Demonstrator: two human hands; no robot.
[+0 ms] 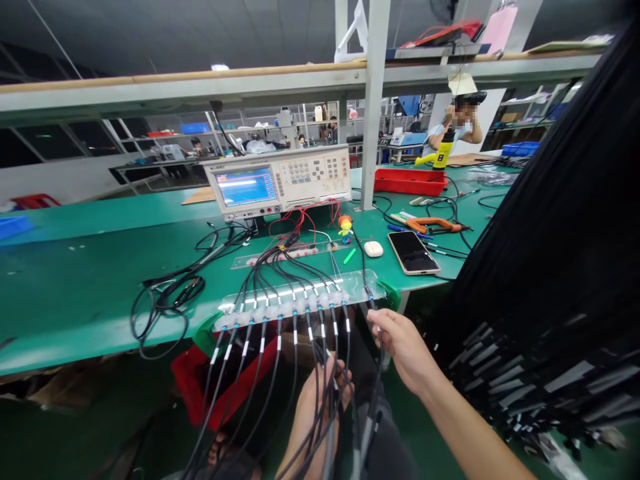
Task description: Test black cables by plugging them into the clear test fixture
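Note:
My right hand (403, 347) pinches a black cable (379, 340) just below the right end of a clear plastic strip (360, 285). The cable's blue-tipped end meets a connector there. Lower down, my left hand (320, 390) has its fingers curled around several black cables, which partly hide it. Along the strip's front edge a row of cables with white labels (279, 343) is plugged in and hangs down. Thinner black leads (255, 277) run from the strip's back toward a second clear strip (243, 263) with red wires.
A bench tester (313, 175) with a lit screen stands behind. On the green table (90, 293) lie coiled cables (167, 293), a phone (413, 252), a white earbud case (373, 249) and an orange clamp (435, 225). A red bin (200, 393) sits below; black cables (540, 267) hang at right. Another person (463, 123) sits beyond.

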